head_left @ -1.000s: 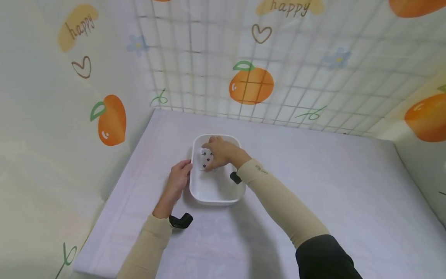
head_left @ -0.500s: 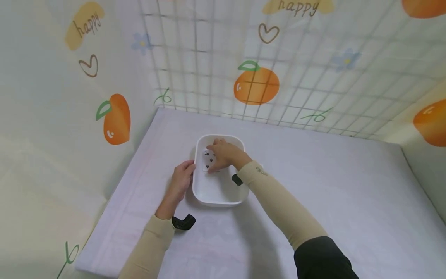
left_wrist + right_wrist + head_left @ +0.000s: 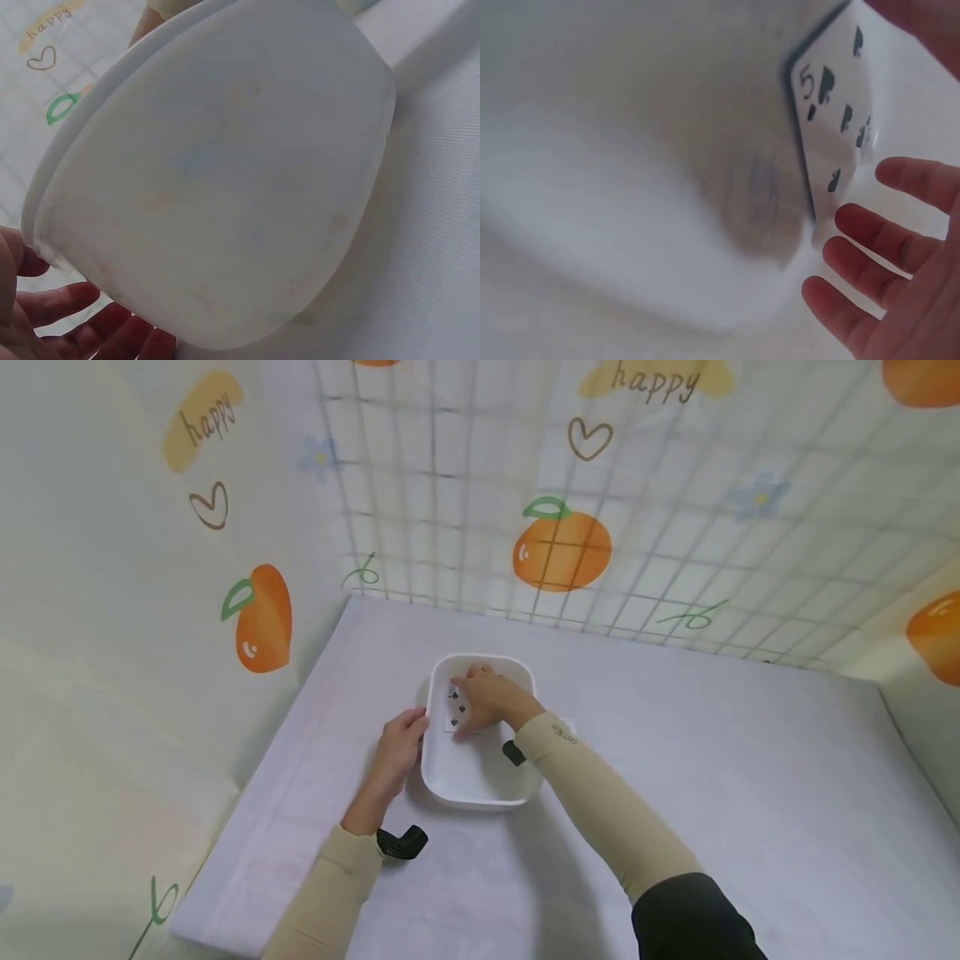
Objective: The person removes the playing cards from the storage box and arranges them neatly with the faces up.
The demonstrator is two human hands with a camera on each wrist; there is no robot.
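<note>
A white plastic tub (image 3: pixel 480 781) stands on the table in the head view. Inside it, toward the back left, lies a five of spades playing card (image 3: pixel 454 712), partly covered by my right hand (image 3: pixel 491 700). In the right wrist view the card (image 3: pixel 836 116) shows face up. The thumb overlaps its upper corner, and the slightly bent, spread fingers (image 3: pixel 870 232) come right up to its lower edge. My left hand (image 3: pixel 399 745) grips the tub's left side. From the left wrist, its thumb is at the rim and its fingers lie along the tub's outer wall (image 3: pixel 217 180).
White cloth covers the table (image 3: pixel 705 777). Behind it rises a wire grid under a printed sheet with orange fruits (image 3: pixel 562 552). A sheet of the same kind hangs at the left. A small white flat thing (image 3: pixel 568 724) peeks out past the right sleeve.
The head view has swung slightly left, so everything sits a little farther right in it. Both hands keep nearly the same places at the tub and card.
</note>
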